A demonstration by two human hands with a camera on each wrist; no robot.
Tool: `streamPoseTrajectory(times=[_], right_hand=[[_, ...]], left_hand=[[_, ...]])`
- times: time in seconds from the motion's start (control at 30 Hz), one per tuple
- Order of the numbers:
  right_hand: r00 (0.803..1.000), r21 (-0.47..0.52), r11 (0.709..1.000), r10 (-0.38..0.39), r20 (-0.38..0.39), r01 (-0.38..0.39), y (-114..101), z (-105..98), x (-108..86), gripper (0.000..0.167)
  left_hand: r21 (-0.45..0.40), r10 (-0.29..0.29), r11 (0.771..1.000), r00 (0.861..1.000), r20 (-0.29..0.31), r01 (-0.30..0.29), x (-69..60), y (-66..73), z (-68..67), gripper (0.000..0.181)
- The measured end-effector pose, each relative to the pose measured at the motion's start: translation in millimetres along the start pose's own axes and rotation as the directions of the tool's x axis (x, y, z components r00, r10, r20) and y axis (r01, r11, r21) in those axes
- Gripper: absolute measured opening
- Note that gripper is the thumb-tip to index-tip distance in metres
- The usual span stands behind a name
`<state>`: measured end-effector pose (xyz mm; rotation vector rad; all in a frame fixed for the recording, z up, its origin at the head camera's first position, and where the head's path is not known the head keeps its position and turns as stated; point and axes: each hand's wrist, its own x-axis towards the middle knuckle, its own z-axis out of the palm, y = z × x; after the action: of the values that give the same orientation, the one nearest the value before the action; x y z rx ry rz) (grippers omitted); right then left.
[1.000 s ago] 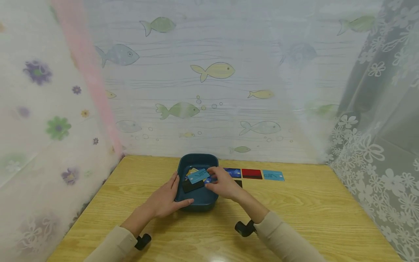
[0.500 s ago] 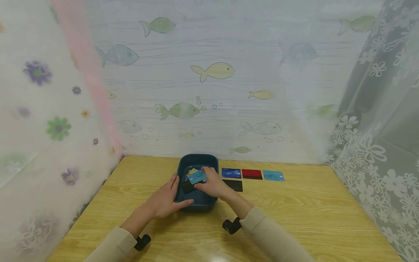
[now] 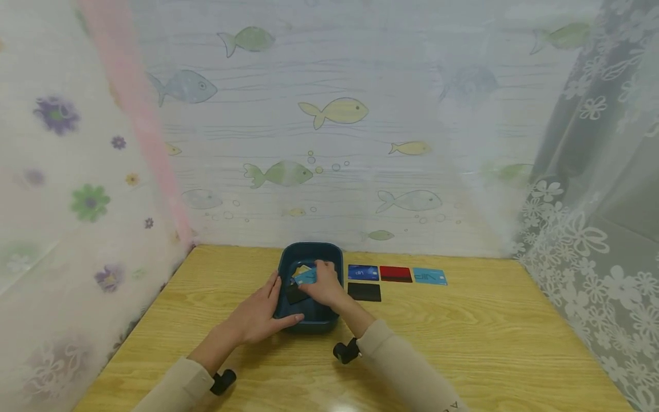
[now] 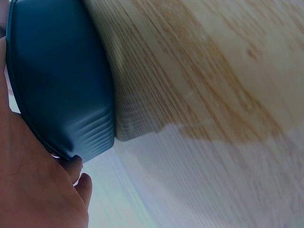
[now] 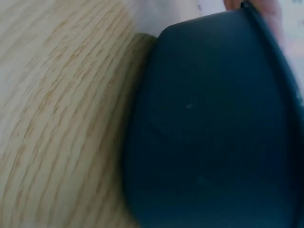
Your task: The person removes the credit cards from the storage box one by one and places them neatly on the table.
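Observation:
A dark blue tray (image 3: pixel 314 327) stands on the table, its outer wall filling much of both wrist views. My left hand (image 3: pixel 254 316) holds its left side, fingers along the rim and thumb across the front edge; in the left wrist view the left hand (image 4: pixel 42 180) has fingertips at the rim. Inside lie a light blue card (image 3: pixel 306 276), a black card (image 3: pixel 296 294) and a yellowish card, overlapping. My right hand (image 3: pixel 326 286) reaches in from the right, its thumb and fingers gripping the light blue card and hiding part of it.
Right of the tray a blue card (image 3: pixel 363 273), a red card (image 3: pixel 396 274) and another light blue card (image 3: pixel 429 276) lie in a row, with a second black card (image 3: pixel 364 292) below the blue one. A patterned curtain (image 3: pixel 329 143) rises behind the table.
My right hand has moved left over the cards in the tray, covering more of the light blue card. The cards right of the tray have come fully into view. My left hand has stayed put.

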<state>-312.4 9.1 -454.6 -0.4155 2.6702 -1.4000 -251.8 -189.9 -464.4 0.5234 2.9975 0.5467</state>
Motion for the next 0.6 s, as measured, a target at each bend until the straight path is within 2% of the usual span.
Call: streamPoseTrajectory(times=[0.13,0.27,0.43,0.6], right_hand=[[0.996,0.017,1.000,0.026,-0.084,-0.024,3.7,8.5,7.3,0.079],[0.990,-0.011,0.999,0.050,-0.130,-0.051,4.2,13.6,13.7,0.079],[0.987,-0.027,0.995,0.091,-0.133,-0.095,5.9,16.2,20.0,0.082],[0.986,-0.096,0.987,0.119,-0.116,-0.131,7.0,17.8,24.0,0.086]], left_hand=[[0.005,-0.002,1.000,1.000,-0.001,0.002,0.6,-2.2,1.1,0.118],[0.014,-0.008,1.000,1.000,0.001,0.008,0.8,-3.5,2.8,0.119],[0.010,-0.005,1.000,1.000,-0.007,0.005,0.9,-3.5,3.2,0.119],[0.010,-0.002,1.000,1.000,-0.010,0.002,1.3,-3.8,2.6,0.119]])
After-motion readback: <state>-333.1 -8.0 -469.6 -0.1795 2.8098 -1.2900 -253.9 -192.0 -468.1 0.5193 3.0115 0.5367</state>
